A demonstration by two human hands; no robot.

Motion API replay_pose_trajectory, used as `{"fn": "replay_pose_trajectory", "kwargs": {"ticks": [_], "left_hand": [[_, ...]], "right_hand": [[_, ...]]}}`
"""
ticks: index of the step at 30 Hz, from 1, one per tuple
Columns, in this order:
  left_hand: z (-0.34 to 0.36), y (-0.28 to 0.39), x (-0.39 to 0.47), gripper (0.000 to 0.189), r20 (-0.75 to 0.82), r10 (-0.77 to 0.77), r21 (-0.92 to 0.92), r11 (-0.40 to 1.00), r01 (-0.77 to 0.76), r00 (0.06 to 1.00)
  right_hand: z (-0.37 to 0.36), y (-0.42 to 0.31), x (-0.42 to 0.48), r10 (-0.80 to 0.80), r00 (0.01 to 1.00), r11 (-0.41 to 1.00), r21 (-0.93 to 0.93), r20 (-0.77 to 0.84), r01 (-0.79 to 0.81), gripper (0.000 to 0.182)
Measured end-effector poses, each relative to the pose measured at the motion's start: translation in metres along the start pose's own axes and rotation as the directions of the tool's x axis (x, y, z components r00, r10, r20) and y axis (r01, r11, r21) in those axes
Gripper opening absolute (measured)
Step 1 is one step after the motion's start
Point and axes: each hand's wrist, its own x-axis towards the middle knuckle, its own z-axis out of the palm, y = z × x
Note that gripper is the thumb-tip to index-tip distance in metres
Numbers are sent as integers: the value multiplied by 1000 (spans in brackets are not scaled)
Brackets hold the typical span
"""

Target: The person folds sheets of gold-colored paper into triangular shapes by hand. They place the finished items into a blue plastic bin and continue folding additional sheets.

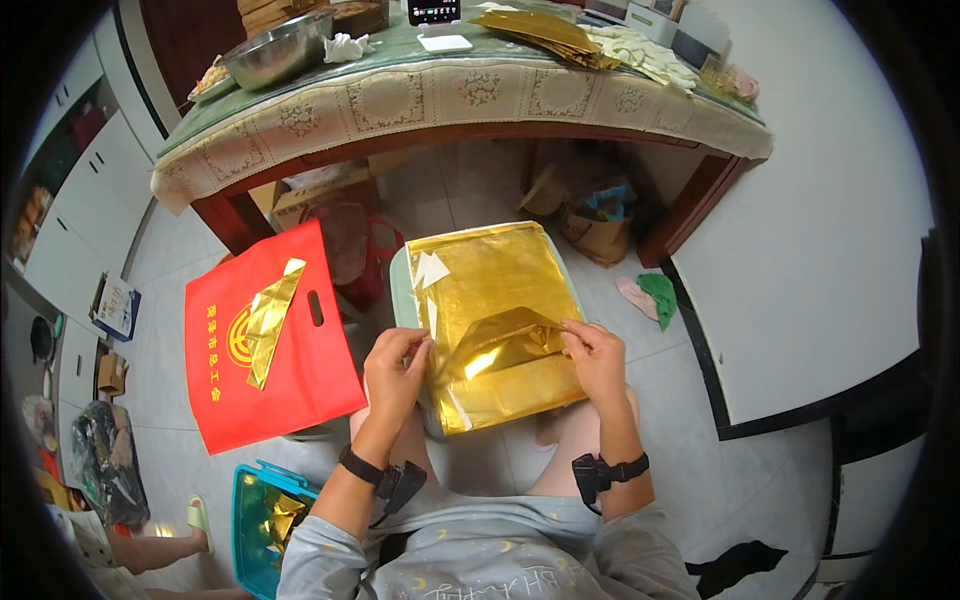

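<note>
A stack of gold foil paper point(495, 259) lies before me on a pale green stool point(400, 285). A gold foil sheet point(499, 345) on top is partly raised and bent into a loose fold across the stack. My right hand point(600, 360) pinches this sheet at its right end between thumb and fingertips. Thumb and forefinger of my left hand point(397, 364) are pinched together at the left edge of the foil. White torn-looking patches show along the stack's left side. To the left, a creased gold foil strip point(274, 326) rests on a flat red handled bag point(225, 300).
A teal plastic box point(241, 517) holding gold foil pieces point(283, 517) stands at lower left, near another person's leg point(161, 547). Ahead, a cloth-covered table point(412, 97) bears a steel basin point(281, 52), a phone point(435, 11) and gold sheets point(551, 34). A white wall panel point(810, 225) stands right.
</note>
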Motion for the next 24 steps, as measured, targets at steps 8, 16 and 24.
{"fn": "replay_pose_trajectory", "kwargs": {"ticks": [8, 16, 24], "left_hand": [[-11, 9, -9, 25, 145, -225, -273, 927, 257, 964], [-23, 42, -1, 17, 433, -368, -525, 639, 562, 823], [-22, 50, -11, 16, 482, -373, -543, 583, 604, 793]], "right_hand": [[-4, -22, -9, 142, 989, 941, 307, 33, -145, 22], [-27, -52, -9, -98, 992, 942, 328, 83, 66, 25], [-38, -73, -8, -166, 980, 962, 236, 110, 136, 33]]}}
